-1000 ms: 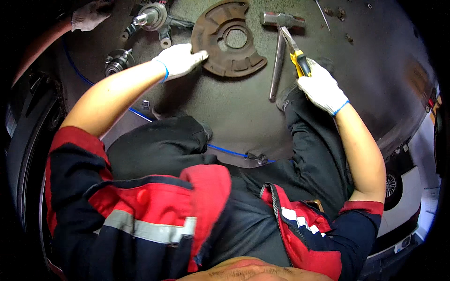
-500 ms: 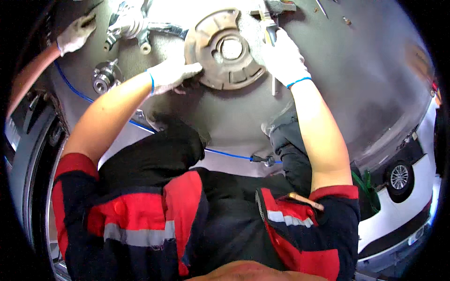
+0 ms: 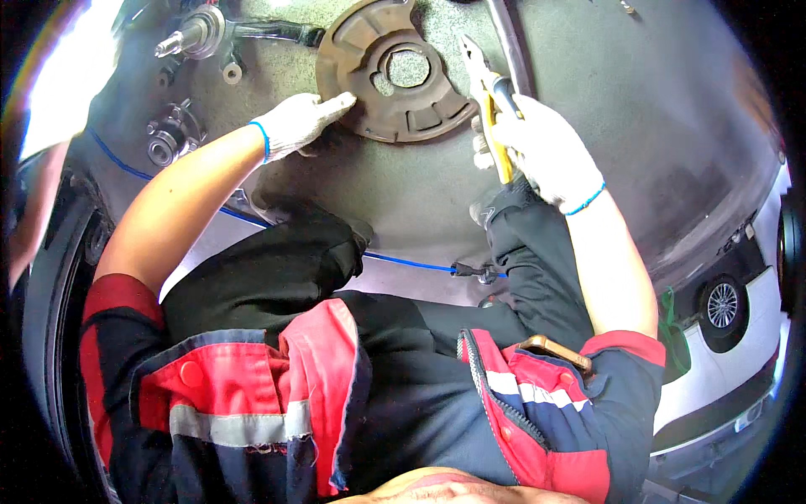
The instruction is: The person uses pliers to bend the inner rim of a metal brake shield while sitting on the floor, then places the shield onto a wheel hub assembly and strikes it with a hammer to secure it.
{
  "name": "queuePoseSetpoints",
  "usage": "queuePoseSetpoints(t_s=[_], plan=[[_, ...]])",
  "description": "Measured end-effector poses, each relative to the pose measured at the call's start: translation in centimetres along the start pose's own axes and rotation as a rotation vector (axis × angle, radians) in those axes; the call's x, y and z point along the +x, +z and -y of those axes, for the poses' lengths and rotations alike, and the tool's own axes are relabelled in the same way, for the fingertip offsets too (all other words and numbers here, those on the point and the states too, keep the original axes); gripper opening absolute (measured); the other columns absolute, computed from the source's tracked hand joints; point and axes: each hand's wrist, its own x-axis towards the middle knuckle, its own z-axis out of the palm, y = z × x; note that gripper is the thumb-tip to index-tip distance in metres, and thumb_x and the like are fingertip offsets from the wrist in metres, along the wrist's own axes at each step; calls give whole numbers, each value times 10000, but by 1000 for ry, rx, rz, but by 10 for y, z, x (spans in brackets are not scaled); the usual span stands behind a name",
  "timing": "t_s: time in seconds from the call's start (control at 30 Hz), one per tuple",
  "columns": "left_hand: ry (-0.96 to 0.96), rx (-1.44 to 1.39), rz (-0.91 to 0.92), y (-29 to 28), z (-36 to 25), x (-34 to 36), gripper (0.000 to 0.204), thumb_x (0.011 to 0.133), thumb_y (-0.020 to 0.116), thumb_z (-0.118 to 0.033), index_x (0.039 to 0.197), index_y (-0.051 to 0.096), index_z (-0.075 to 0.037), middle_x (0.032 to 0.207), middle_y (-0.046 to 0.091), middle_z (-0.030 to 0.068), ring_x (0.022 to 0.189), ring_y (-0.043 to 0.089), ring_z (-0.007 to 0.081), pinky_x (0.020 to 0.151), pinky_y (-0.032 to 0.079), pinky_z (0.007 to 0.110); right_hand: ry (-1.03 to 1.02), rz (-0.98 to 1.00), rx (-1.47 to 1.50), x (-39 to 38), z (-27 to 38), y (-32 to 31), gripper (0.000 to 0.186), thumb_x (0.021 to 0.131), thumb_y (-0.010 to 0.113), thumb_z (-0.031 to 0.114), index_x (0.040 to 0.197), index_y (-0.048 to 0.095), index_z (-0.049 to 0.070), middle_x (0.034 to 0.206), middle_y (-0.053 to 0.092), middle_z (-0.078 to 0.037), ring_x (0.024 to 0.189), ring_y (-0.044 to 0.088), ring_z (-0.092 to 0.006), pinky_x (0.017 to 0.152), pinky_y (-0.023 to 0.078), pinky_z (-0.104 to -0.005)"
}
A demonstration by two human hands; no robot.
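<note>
Viewed remotely through the head camera, the brown metal plate (image 3: 369, 105) is in front of the person on the grey surface (image 3: 638, 160), its round opening showing. The gloved left hand (image 3: 298, 126) is at its left rim: I see the thumb reaching onto the edge, presumably to steady it, but the other fingers are partly hidden, so I cannot tell whether they clamp it. The gloved right hand (image 3: 541, 155) has its fingers wrapped around the pliers (image 3: 497, 126), whose yellow and dark handles lie toward the palm; I judge this grip suited to squeezing. Their nose points away from the body, just beside the plate's right side, apart from it. Beyond the pliers runs a metal bar (image 3: 508, 42). At upper left I note a shafted metal part (image 3: 197, 34) and, nearer the left forearm, a hub (image 3: 172, 136), both beside the plate, within apparent reach.
</note>
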Motion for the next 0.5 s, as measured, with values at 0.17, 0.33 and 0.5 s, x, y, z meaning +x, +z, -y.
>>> queuePoseSetpoints(t_s=[0.17,0.33,0.5], plan=[[-48,6,42,-2,-1,5,823,974,577,-635,1292,605,123,1224,668,205,1114,592,233,1000,469,363,191,107,273,0,0,10,405,968,560,74,1353,545,-50,1085,655,-139,945,705,-258,865,620,-418],[6,-64,-57,7,10,7,806,966,580,-647,1221,640,115,1106,688,173,1026,607,216,907,501,358,233,123,453,10,9,27,292,972,563,106,1205,560,-72,999,653,-189,895,717,-318,818,645,-515],[35,205,-83,1,-11,-6,818,949,594,-667,1153,663,123,996,689,177,920,617,247,845,526,395,267,128,522,27,17,17,205,989,543,176,1024,571,-24,885,626,-139,707,711,-338,767,643,-521]])
